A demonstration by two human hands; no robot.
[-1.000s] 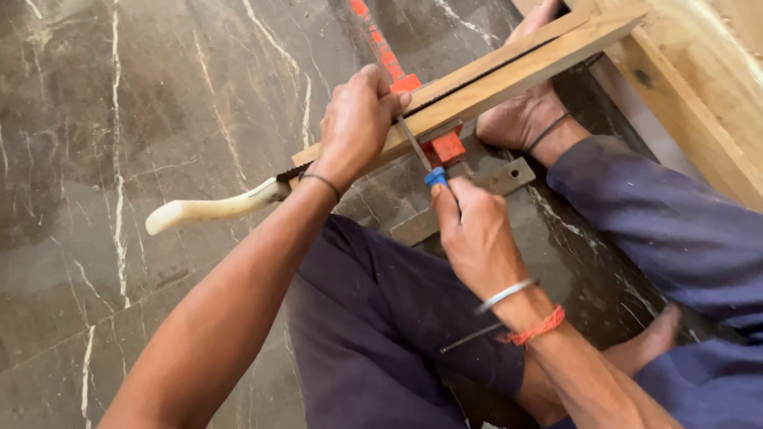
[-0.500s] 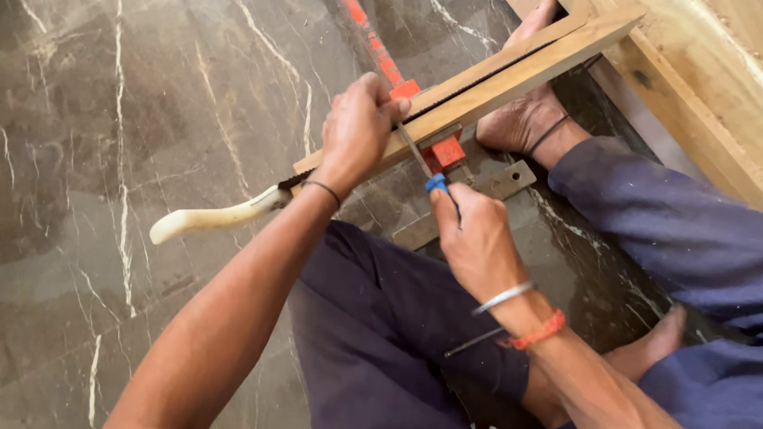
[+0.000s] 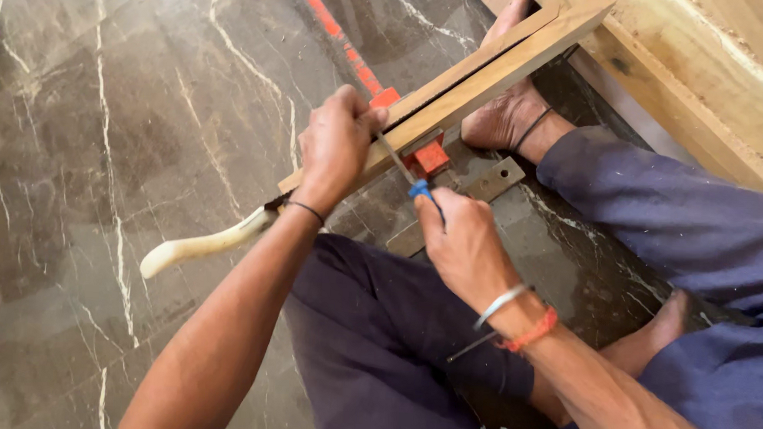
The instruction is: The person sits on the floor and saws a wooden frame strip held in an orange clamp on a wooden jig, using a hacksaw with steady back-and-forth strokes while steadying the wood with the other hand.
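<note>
My left hand (image 3: 336, 142) grips a long wooden strip (image 3: 485, 68) near its lower end and presses it down. The strip runs diagonally up to the right and rests under my bare foot (image 3: 508, 117). My right hand (image 3: 460, 245) holds a blue-handled screwdriver (image 3: 411, 179) whose metal shaft points up-left into the strip beside my left thumb. A red clamp (image 3: 428, 154) sits under the strip, right beside the tool's tip.
A pale curved saw handle (image 3: 201, 247) lies on the dark marble floor (image 3: 98, 139) left of my left wrist. A flat metal bar (image 3: 478, 189) rests under the strip. Light wooden boards (image 3: 728, 76) fill the upper right. My legs in blue trousers (image 3: 392, 346) surround the work.
The view has shifted slightly. Both hands keep their grips; the right hand with the screwdriver stays at the same spot on the strip.
</note>
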